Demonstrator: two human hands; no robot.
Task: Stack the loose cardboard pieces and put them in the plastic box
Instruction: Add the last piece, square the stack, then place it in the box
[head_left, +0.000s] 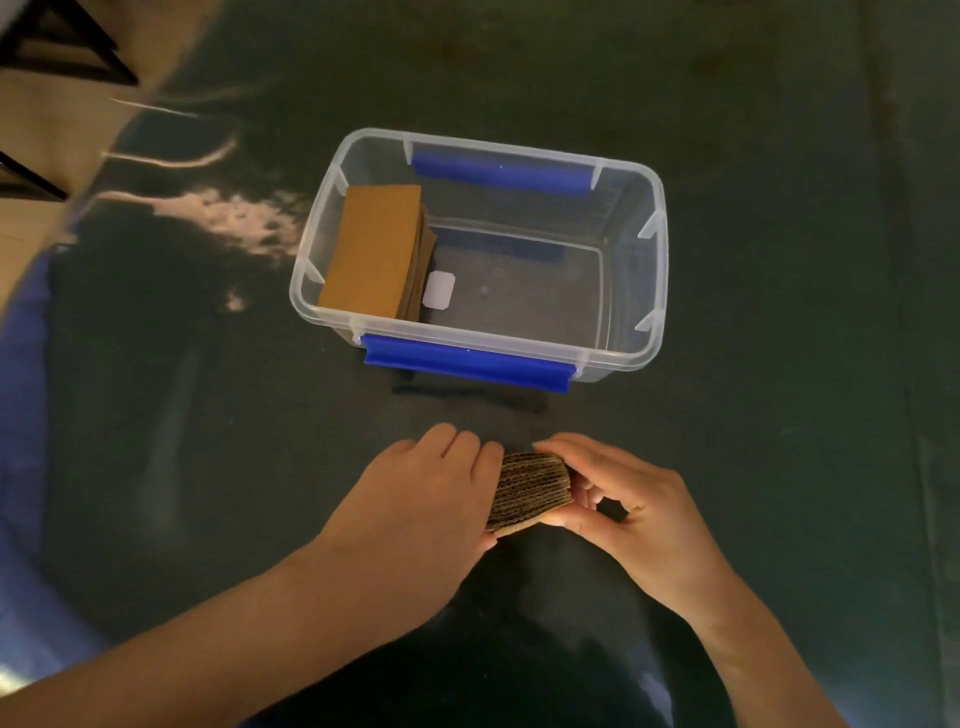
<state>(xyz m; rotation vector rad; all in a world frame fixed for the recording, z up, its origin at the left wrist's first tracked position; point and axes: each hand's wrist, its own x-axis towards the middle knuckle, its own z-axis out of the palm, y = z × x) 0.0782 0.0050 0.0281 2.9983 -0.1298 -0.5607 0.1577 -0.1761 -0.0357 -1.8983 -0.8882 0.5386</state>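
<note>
A stack of brown corrugated cardboard pieces (532, 491) is pressed between my two hands, its ribbed edges facing me. My left hand (426, 493) covers its left side and my right hand (618, 499) pinches its right side. Farther away stands a clear plastic box (647, 280) with blue clip handles, its lid off. Inside it, against the left wall, leans another stack of cardboard pieces (376, 249). A small white label (439, 291) lies on the box floor.
The surface is a dark, glossy table top (779, 467) with light glare at the left. Black furniture legs (62, 47) and a light floor show in the top left corner.
</note>
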